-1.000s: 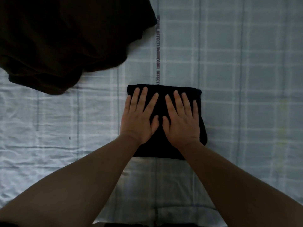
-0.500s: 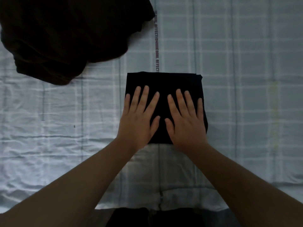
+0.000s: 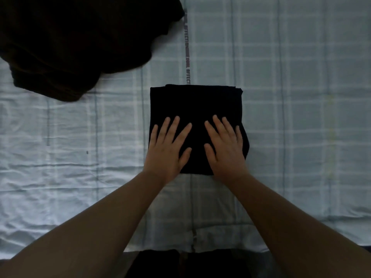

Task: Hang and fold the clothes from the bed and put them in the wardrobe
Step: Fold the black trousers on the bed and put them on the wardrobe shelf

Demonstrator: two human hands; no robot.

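Clothes (image 3: 66,43) lay in a dark, unfolded heap at the upper left of the frame, on the pale checked bedsheet (image 3: 301,117). Near the centre sat a black folded garment (image 3: 195,105) — a neat square. The left hand (image 3: 167,149) pressed flat on its lower left part, fingers straight and spread; the right hand (image 3: 225,148) lay the same way on its lower right — neither gripping.
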